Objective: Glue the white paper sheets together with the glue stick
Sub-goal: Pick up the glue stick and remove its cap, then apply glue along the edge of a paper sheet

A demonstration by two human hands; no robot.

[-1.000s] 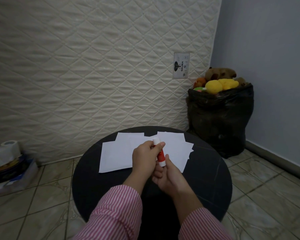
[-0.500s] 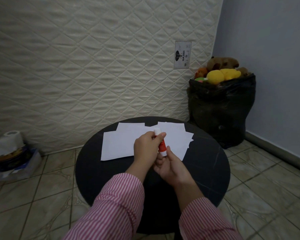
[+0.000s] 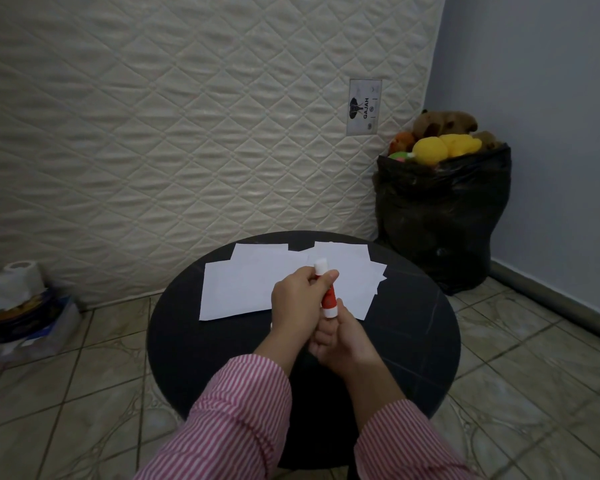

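Glue stick point(image 3: 327, 295) is held upright above the near middle of the desk point(image 3: 194, 344), between both hands. Left hand point(image 3: 297, 299): grip closed around the upper part of the red barrel, thumb and fingertips meeting just under the white cap end. Right hand point(image 3: 343, 341): grip closed on the white lower end, fingers curled beneath it. A twisting or uncapping action is suggested by the two opposed grips; whether the cap is still seated cannot be told.

White paper sheets point(image 3: 243, 285) are seen lying flat on the far half of the round black desk, several overlapping loosely, corners fanned to the right. No sheet is touched by either hand. No glue trace can be made out on any sheet, and none appears pressed or aligned to another.

Progress judged: early. Stick is in hand; readying it is probably under way. Spreading glue, laying sheet on sheet and pressing are all left to be done.

Striped pink sleeves point(image 3: 243, 410) are noted at both forearms. Beyond the desk: quilted mattress point(image 3: 174, 126) against the wall, black bag point(image 3: 440, 216) of soft toys at the right.
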